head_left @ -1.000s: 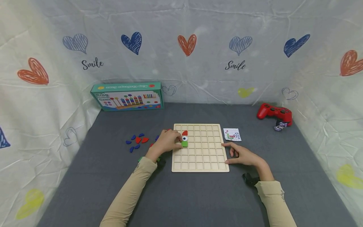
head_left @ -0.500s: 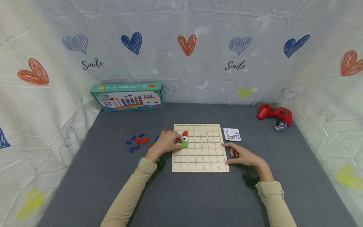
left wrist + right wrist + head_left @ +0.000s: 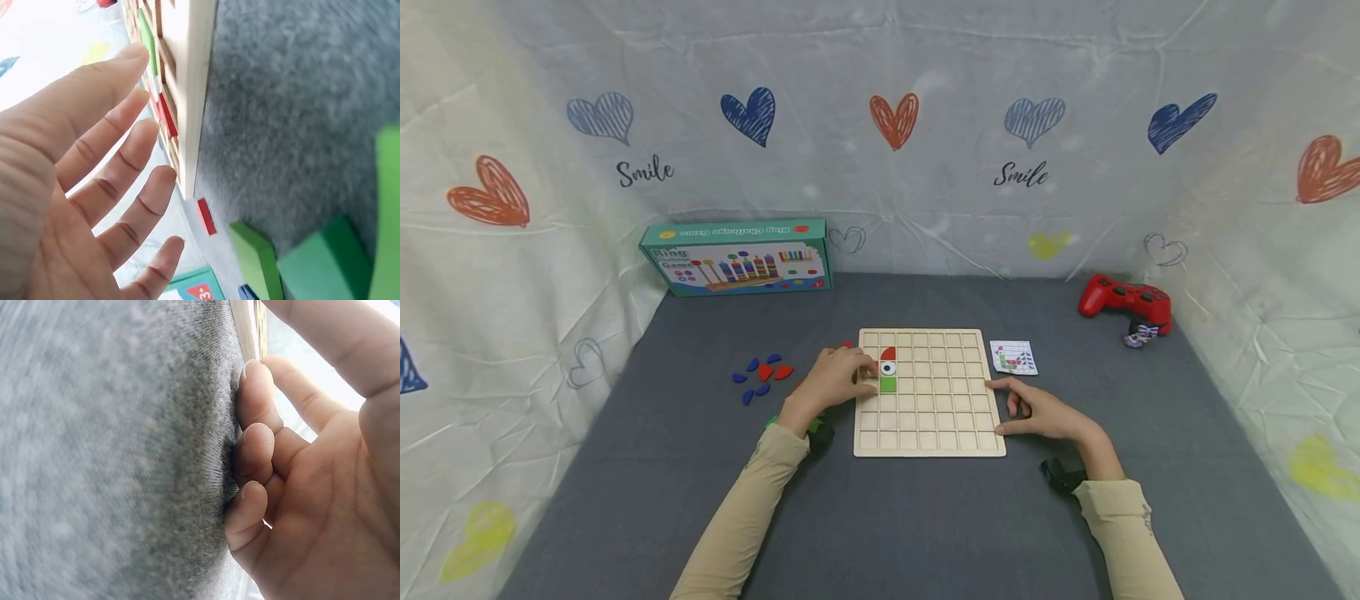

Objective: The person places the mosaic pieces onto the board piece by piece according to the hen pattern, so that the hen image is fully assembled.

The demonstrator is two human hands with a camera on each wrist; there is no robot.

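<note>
"Judging by the wooden grid board [image 3: 940,422], which step is in hand?"

"Tile placing, seemingly: red quarter-round [image 3: 889,354], eye tile [image 3: 887,367] and green square [image 3: 888,385] are set in one column. Next, a loose red piece [image 3: 784,372] would need to be pinched."

"Hands?"

"Left hand [image 3: 837,377] half spread at the board's left, nothing seen gripped; thumb contact unclear. Board's right edge touched by right hand [image 3: 1048,414], thumb and forefinger extended."

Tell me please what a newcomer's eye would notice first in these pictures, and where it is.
Probably the pale grid board in the middle of the table, with a red piece, a white eye-like piece and a green piece in one column near its left edge. The red game controller at the back right and the green box at the back left would likely come next.
</note>
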